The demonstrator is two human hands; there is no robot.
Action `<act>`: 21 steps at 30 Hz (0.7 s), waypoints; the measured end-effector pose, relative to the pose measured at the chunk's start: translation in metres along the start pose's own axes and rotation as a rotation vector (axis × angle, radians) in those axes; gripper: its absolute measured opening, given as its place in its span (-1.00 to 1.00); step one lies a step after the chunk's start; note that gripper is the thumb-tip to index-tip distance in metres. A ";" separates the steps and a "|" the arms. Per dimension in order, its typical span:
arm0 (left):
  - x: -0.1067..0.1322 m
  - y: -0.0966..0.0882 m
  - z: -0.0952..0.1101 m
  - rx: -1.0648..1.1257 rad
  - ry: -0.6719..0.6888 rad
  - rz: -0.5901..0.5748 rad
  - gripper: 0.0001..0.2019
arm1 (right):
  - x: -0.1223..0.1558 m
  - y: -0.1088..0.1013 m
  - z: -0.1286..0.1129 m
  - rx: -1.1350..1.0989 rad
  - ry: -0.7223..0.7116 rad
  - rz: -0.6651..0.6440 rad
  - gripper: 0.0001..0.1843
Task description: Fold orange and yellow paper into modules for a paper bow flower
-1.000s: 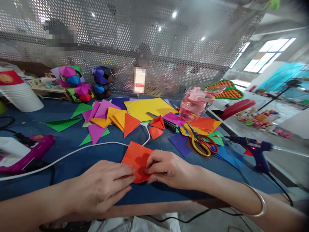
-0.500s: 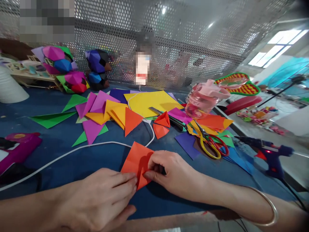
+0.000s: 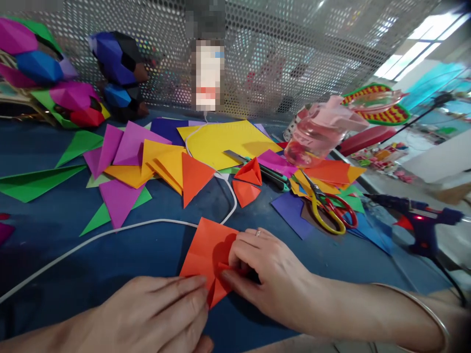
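Observation:
A square of orange-red paper point(image 3: 202, 247) with crease lines lies on the blue table in front of me, its right-hand corner lifted and folded inward. My right hand point(image 3: 272, 274), wearing a ring, pinches that corner between thumb and fingers. Along the lower left edge of the sheet, my left hand point(image 3: 162, 314) lies with its fingers stretched out, the tips resting on the paper. Just beyond are a folded orange piece point(image 3: 248, 181) and an orange triangle point(image 3: 196, 179). A white cable point(image 3: 158, 221) passes behind the sheet.
A utility knife point(image 3: 257, 171), yellow-and-red scissors point(image 3: 326, 208) and a pink bottle point(image 3: 318, 132) stand or lie to the right, with a glue gun point(image 3: 423, 220) at the far right. Coloured paper pieces point(image 3: 121, 198) spread across the back. Faceted paper models point(image 3: 117, 59) stand at the back left.
My view has shifted down and closer. My right fingers have drawn the orange corner further up and inward, so more of the fold shows. The left hand keeps its place on the sheet.

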State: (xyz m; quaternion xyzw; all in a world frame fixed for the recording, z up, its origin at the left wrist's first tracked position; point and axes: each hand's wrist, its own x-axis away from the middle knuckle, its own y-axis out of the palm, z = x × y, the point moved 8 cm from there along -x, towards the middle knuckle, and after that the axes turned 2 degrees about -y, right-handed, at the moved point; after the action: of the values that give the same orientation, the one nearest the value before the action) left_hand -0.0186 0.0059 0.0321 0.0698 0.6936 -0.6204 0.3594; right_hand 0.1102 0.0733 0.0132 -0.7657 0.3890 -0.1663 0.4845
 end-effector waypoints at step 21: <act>0.019 0.031 0.001 0.005 0.021 0.000 -0.52 | 0.001 -0.001 0.002 0.025 -0.032 0.043 -0.81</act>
State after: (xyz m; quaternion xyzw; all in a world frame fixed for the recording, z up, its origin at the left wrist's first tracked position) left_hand -0.0148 0.0051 -0.0039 0.0770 0.6958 -0.6214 0.3520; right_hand 0.1125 0.0738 0.0130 -0.7535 0.3955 -0.1484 0.5037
